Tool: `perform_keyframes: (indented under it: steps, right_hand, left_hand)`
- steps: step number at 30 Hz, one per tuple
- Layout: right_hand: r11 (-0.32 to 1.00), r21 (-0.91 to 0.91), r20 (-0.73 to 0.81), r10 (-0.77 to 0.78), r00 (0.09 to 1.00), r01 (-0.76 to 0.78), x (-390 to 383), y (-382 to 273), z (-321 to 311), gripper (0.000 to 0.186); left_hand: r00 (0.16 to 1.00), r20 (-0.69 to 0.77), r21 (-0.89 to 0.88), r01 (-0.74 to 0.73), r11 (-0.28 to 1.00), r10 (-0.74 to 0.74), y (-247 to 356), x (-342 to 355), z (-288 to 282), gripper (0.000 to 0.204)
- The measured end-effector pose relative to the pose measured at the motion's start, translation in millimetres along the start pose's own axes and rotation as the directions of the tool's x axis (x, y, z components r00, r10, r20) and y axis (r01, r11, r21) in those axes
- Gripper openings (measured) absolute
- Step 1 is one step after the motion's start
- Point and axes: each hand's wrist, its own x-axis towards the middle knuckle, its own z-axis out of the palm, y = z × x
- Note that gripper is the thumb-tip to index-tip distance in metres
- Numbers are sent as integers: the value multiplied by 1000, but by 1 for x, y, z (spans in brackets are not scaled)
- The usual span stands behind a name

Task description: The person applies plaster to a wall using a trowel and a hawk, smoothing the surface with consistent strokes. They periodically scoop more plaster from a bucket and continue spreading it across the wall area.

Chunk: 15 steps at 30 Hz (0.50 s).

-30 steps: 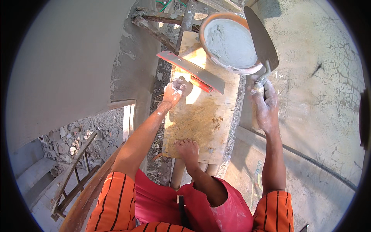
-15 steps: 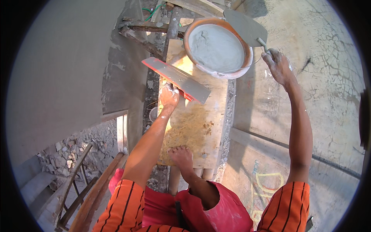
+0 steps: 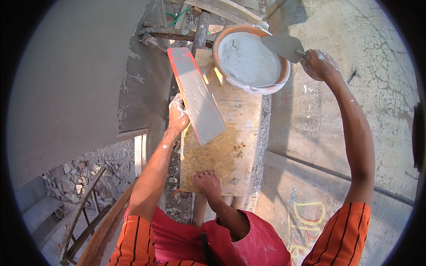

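Note:
My left hand (image 3: 178,113) is closed on the handle of a long red-edged plastering float (image 3: 197,96). Its flat face is tilted up toward me and wears a smooth grey film. My right hand (image 3: 320,65) grips a pointed trowel (image 3: 286,48) by the handle, most of which the fingers hide. The trowel's blade reaches over the right rim of a round orange-brown bucket (image 3: 218,60). Wet grey plaster (image 3: 249,57) fills much of that bucket, and a thin wire handle lies along its near side.
My bare foot (image 3: 208,181) stands on a stained plywood board (image 3: 222,155) laid over poles. A grey plastered wall (image 3: 71,80) rises on the left, a cracked wall (image 3: 350,102) on the right. Rubble (image 3: 73,173) and a wooden frame (image 3: 86,213) lie low at the left.
The float has swung to a steeper slant, its broad face now turned up, and my left hand has shifted left. My right hand has rolled over, bringing the trowel blade down to the bucket rim.

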Motion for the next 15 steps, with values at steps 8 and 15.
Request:
perform_keyframes:
  steps: [8, 15]
  right_hand:
    - [770, 616, 528, -246, 813, -168, 6, -67, 13, 34]
    - [-99, 827, 527, -210, 824, -554, -14, -96, 43, 25]
  left_hand:
    - [990, 110, -169, 106, 980, -88, 18, -14, -16, 27]
    - [994, 104, -139, 41, 989, -27, 37, -4, -31, 26]
